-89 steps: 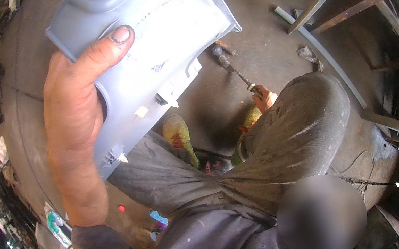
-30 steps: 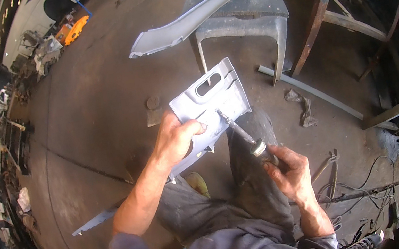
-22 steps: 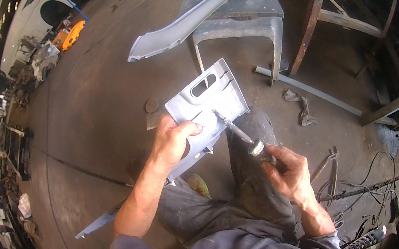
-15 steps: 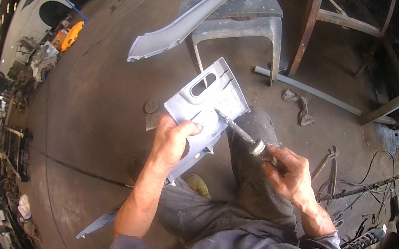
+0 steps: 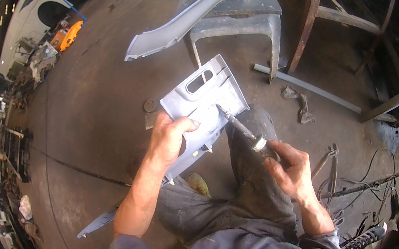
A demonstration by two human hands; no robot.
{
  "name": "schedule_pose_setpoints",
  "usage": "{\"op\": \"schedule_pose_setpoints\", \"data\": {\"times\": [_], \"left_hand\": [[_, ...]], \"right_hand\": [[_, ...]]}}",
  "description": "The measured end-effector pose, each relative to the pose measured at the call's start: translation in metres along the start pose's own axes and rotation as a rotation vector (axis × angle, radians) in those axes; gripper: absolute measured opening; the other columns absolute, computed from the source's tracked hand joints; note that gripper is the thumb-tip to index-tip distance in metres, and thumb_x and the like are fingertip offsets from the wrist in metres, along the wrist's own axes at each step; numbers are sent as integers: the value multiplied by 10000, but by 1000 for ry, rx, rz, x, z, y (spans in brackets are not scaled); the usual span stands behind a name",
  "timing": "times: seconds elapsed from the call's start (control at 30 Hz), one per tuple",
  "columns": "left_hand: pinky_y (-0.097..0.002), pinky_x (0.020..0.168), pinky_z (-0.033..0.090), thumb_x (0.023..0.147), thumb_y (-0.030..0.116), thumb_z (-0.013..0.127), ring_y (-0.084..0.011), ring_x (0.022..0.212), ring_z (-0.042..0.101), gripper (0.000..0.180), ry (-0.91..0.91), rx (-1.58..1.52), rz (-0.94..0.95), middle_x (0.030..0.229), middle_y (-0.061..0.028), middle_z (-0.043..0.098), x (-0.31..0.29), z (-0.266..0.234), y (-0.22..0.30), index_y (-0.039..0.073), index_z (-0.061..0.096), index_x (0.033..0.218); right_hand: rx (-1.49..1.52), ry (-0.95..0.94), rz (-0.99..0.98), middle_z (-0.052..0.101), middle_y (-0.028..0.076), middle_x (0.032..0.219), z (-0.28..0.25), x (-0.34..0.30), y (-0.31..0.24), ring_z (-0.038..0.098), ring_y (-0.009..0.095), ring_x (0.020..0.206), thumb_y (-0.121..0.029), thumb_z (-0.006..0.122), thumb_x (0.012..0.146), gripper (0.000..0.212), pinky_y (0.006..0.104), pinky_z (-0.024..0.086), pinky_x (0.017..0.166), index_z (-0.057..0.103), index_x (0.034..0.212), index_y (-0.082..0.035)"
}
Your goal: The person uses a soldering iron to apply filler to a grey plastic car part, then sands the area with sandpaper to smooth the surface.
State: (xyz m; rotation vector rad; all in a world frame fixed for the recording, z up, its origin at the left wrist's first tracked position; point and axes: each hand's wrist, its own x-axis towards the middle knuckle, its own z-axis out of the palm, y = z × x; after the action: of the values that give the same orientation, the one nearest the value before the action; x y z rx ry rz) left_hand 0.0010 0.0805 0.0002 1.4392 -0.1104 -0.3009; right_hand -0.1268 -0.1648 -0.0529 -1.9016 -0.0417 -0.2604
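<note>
The right hand (image 5: 290, 172) is clamped around the handle of a screwdriver (image 5: 239, 127) near the raised knee. The tool's long axis slants up and to the left, its tip touching the grey plastic trim panel (image 5: 202, 108). The left hand (image 5: 170, 139), the nearer one to the panel, pinches its lower left edge (thumb on top), holding it tilted above the knee. Farther off stands a grey stool (image 5: 240, 19) on the concrete floor (image 5: 84, 122), a long grey trim strip (image 5: 192, 13) resting across it.
</note>
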Motion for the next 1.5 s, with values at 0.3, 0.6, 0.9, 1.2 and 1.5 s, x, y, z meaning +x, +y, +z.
{"op": "schedule_pose_setpoints", "data": {"times": [0.3, 0.6, 0.9, 1.2, 1.5], "left_hand": [[-288, 790, 491, 759, 53, 551, -149, 858, 631, 329, -15, 23, -6, 915, -85, 677, 0, -5, -3, -74, 652, 1045], [-288, 783, 496, 755, 50, 543, -151, 853, 628, 367, -37, 35, 16, 944, -84, 669, 0, -2, -2, -76, 625, 1090], [-271, 789, 488, 693, 3, 571, -149, 882, 603, 506, -47, 173, 21, 1003, -74, 625, -1, 5, 7, -50, 564, 1196], [-287, 816, 486, 680, -21, 568, -158, 928, 609, 519, -60, 166, -6, 1015, -76, 632, 0, 1, 6, -41, 574, 1199], [-291, 816, 484, 679, -12, 567, -151, 930, 605, 520, -66, 207, 9, 1014, -66, 630, 1, 1, 7, -32, 575, 1199]], "right_hand": [[19, -69, 25, 714, 180, 948, -2, 7, -12, 692, 187, 763, -61, 722, 823, 357, 289, 546, 676, 653, 1153, 56], [-59, -73, -5, 713, 191, 976, -5, 4, -18, 721, 220, 820, -33, 718, 819, 353, 296, 571, 690, 655, 1157, 51], [-125, -84, -11, 713, 185, 945, -8, 9, -28, 730, 244, 814, -21, 722, 802, 349, 307, 573, 675, 666, 1140, 45], [-145, -70, 45, 710, 185, 927, -11, 11, -27, 724, 232, 784, -26, 726, 793, 356, 299, 567, 675, 668, 1137, 45], [-124, -42, 82, 713, 180, 923, -10, 14, -23, 721, 220, 802, -22, 725, 789, 354, 295, 567, 689, 670, 1131, 50]]}}
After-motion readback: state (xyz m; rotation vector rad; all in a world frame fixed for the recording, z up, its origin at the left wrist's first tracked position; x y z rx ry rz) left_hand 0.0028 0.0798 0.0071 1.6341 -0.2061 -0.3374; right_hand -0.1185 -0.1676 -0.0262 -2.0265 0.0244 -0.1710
